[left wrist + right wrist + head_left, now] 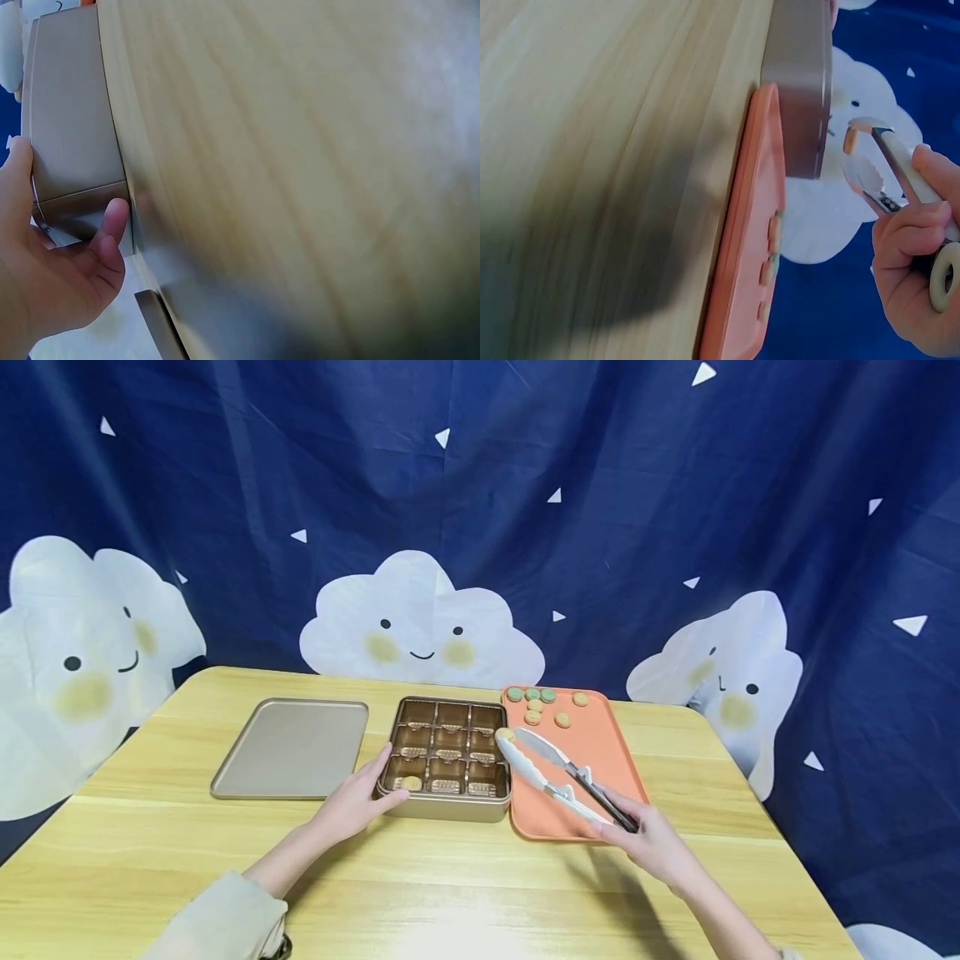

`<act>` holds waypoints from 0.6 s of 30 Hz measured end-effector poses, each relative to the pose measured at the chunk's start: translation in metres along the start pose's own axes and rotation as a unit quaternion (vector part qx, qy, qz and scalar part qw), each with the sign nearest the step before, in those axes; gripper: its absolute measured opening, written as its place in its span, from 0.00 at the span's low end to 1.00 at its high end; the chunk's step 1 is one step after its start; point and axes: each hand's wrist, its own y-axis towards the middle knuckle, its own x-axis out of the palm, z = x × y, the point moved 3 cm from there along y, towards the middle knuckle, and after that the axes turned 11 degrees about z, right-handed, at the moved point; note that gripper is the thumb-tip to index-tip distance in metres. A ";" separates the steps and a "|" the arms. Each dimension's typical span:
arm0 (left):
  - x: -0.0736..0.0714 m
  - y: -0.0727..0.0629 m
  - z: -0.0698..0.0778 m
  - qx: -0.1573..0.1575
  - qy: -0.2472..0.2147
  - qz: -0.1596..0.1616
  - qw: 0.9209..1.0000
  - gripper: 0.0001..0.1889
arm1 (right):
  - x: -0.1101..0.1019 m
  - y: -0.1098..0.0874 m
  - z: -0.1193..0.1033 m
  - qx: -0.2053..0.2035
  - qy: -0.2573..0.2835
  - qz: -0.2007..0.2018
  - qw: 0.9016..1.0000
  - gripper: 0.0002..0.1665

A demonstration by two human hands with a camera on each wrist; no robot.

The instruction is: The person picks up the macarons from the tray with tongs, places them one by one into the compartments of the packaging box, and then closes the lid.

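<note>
My left hand (348,802) holds the near left corner of a square metal tin (450,809), thumb at the rim and fingers along its side. A brown divided insert (448,739) fills the tin. One yellow macaron (410,783) lies in its near left compartment. My right hand (654,846) grips tongs (528,768) with white scalloped tips. Between those tips, above the tin's right rim, is another yellow macaron (850,140). Right of the tin lies an orange tray (607,739), with green macarons (532,694) and yellow macarons (562,720) at its far end.
A flat metal lid (288,747) lies on the wooden table (420,877), left of the tin. Behind the table hangs a dark blue curtain (360,468) with clouds and triangles. The tray sits close against the tin's right side.
</note>
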 end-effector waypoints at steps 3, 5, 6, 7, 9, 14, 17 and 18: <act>0.000 0.000 0.000 0.000 -0.001 -0.001 1.000 0.46 | 0.005 -0.003 -0.005 -0.028 0.004 -0.016 0.999 0.36; 0.000 0.000 0.000 -0.003 -0.002 -0.001 1.000 0.46 | 0.009 -0.004 -0.009 -0.045 0.008 -0.031 0.998 0.35; 0.000 0.000 0.000 -0.003 -0.002 -0.001 1.000 0.46 | 0.011 -0.005 -0.010 -0.054 0.007 -0.039 0.998 0.35; 0.000 0.000 0.000 -0.003 -0.002 0.000 1.000 0.46 | 0.013 -0.006 -0.012 -0.060 0.009 -0.048 0.997 0.35; 0.000 0.000 0.001 -0.003 -0.003 0.000 1.000 0.46 | 0.016 -0.007 -0.015 -0.082 -0.004 -0.052 0.995 0.34; 0.001 0.000 0.000 -0.004 0.000 0.000 1.000 0.46 | 0.023 -0.007 -0.018 -0.092 -0.023 -0.061 0.994 0.35; 0.002 0.000 0.000 -0.003 0.004 0.000 1.000 0.46 | 0.028 -0.006 -0.018 -0.088 -0.028 -0.070 0.993 0.36; 0.001 0.000 0.000 -0.004 0.002 0.001 1.000 0.46 | 0.030 -0.006 -0.018 -0.085 -0.030 -0.075 0.993 0.37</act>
